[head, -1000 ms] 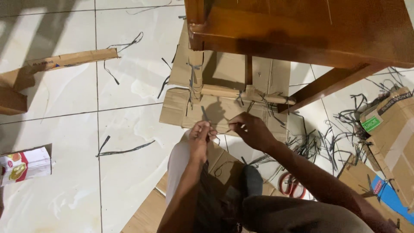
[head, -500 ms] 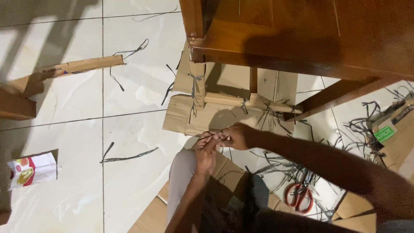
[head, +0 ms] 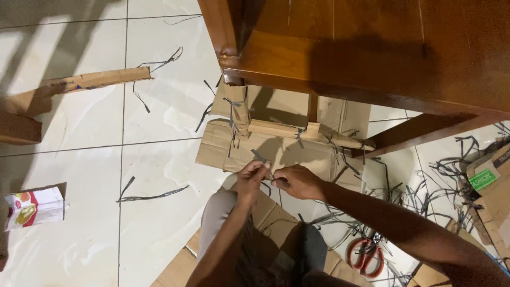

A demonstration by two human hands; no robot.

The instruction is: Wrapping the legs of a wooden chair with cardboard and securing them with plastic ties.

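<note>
Grey strap pinched between your two hands, over cardboard on the tiled floor.

Your left hand (head: pixel 252 178) and right hand (head: pixel 297 182) meet fingertip to fingertip, both pinching a thin grey strap (head: pixel 261 158) just above the flattened cardboard sheet (head: pixel 223 151), apparently held taut where both hands can work it. Beyond them, similar straps bind cardboard wrapping (head: pixel 237 111) around the wooden furniture leg (head: pixel 220 32). The white tiled floor (head: pixel 79 159) is strewn with cut strap pieces (head: pixel 151 195); orange-handled scissors (head: pixel 366 258) lie near your right forearm, and a small printed carton (head: pixel 33 206) sits well apart to the left.
</note>
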